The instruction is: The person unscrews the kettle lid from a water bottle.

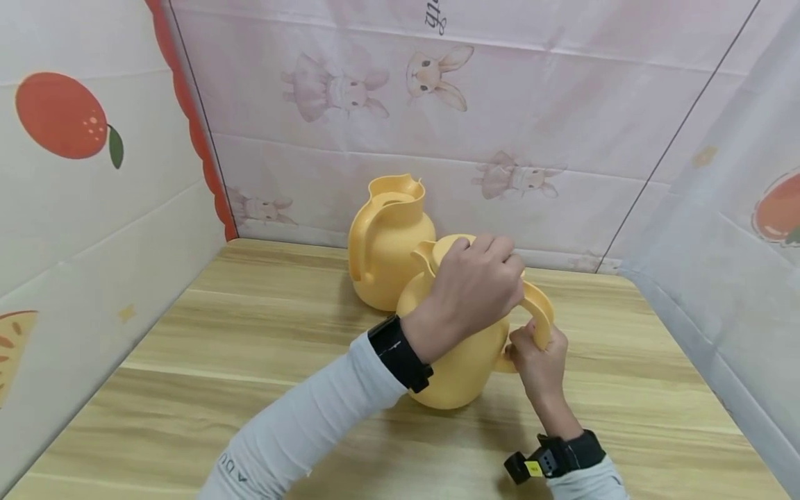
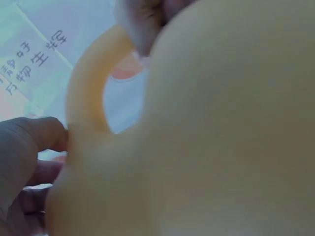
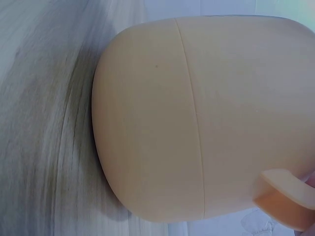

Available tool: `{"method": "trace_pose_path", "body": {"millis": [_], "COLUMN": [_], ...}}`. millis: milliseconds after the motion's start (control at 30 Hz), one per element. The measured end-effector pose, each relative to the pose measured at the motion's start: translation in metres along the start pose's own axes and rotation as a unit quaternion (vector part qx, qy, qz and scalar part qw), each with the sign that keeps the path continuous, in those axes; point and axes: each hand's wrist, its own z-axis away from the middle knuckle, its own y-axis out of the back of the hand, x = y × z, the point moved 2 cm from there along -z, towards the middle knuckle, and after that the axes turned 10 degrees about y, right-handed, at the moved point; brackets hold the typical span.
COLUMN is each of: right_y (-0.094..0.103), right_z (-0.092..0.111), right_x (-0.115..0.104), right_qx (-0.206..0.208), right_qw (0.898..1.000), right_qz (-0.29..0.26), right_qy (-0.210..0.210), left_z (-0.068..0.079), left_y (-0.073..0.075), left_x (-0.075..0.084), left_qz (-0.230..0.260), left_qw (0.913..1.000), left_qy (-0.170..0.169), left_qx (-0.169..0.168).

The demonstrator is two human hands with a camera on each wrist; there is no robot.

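Note:
A yellow jug (image 1: 456, 378) with a round lid (image 1: 448, 244), a spout and a looped handle (image 1: 541, 305) stands upright on the table. My left hand (image 1: 481, 281) grips the top of it from above, over the lid, with its fingertips mostly hidden. Lower down on the right side, my right hand (image 1: 541, 354) holds the handle near its lower end. In the left wrist view, right-hand fingers (image 2: 47, 135) lie against the handle (image 2: 86, 93). The jug's smooth body (image 3: 147, 123) fills most of the right wrist view, with the handle's free end (image 3: 285, 196) at lower right.
A second yellow jug (image 1: 394, 257) stands just behind and left of the first, its handle facing forward. The wood-grain table (image 1: 250, 347) meets a pink back wall (image 1: 375, 132) with printed rabbits. Pale printed sheets flank it on the left (image 1: 75, 222) and right (image 1: 737, 278).

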Motion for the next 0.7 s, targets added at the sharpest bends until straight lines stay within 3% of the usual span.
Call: {"method": "trace_pose_path", "body": {"millis": [133,267,433,600,700], "right_y": [0.0,0.0,0.0,0.0,0.0], "right_z": [0.0,0.0,0.0,0.001,0.001], "right_x": [-0.001,-0.001,-0.001,-0.001,-0.001], "right_qx": [0.007,0.009,0.007,0.0,-0.002], "right_qw": [1.0,1.0,1.0,1.0,1.0], "right_qz": [0.01,0.019,0.026,0.016,0.005], "right_qy": [-0.006,-0.015,-0.011,-0.001,0.0], "left_z": [-0.01,-0.02,-0.032,-0.042,-0.047], "left_y": [0.0,-0.001,-0.005,-0.011,-0.015], "left_x": [0.0,-0.001,-0.004,-0.01,-0.015], "left_qz": [0.003,-0.004,0.024,0.051,0.072], "left_qw": [0.9973,0.989,0.9716,0.9546,0.9392], "left_qy": [0.03,0.053,0.091,0.124,0.144], "left_qx": [-0.067,-0.138,-0.217,-0.266,-0.304]}}
